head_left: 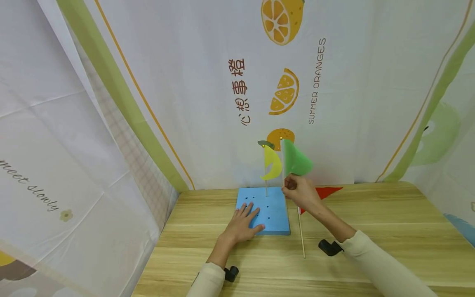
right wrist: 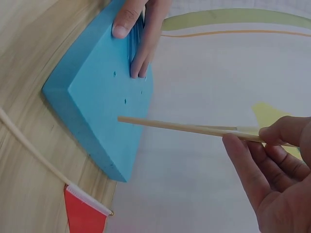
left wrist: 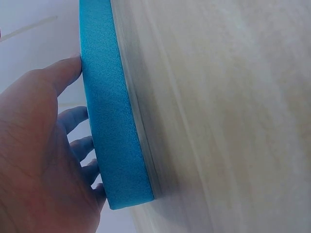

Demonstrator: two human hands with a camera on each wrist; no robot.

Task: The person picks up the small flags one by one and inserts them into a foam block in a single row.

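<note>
Two hands up | my left lies flat on foam | right pinches green flag, tip seemingly above foam | yellow flag planted | red flag on table

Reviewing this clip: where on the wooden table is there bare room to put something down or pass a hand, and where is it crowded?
Bare wood shows on the wooden table right of the red flag on its stick, and left of the blue foam block to the cloth wall. The middle is crowded: the left hand presses the block, the right hand pinches the green flag beside the standing yellow flag.
</note>
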